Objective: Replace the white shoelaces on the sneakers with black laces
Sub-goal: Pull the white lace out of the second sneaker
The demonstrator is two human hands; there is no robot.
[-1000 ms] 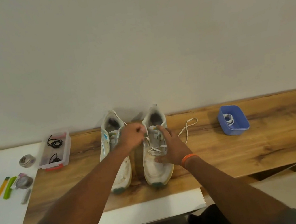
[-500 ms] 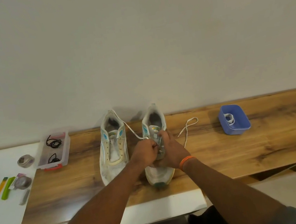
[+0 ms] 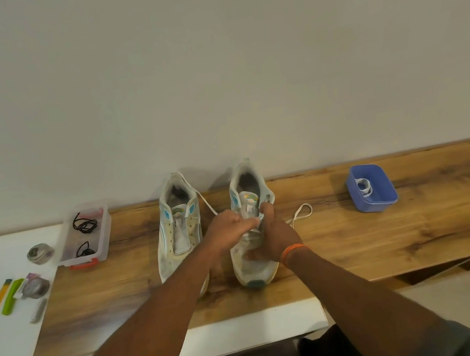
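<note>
- Both hands have drawn together over the right sneaker [image 3: 253, 254] at 12 o'clock on the table [image 3: 388, 234].
- Left hand [image 3: 225, 230] fingers pinch the white lace [image 3: 300, 213]; right hand [image 3: 276, 237] grips the sneaker.
- Step, I judge: unthreading; next, pull lace through eyelets.
- Count: two sneakers, two black laces [image 3: 84, 225] at 10 o'clock.

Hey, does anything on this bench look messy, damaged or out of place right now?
Nothing looks damaged or spilled. The loose white shoelace trails off the right white sneaker across the wooden bench top, as expected mid-unlacing. Both worn sneakers look grubby. Black laces sit in the clear plastic tray.
</note>
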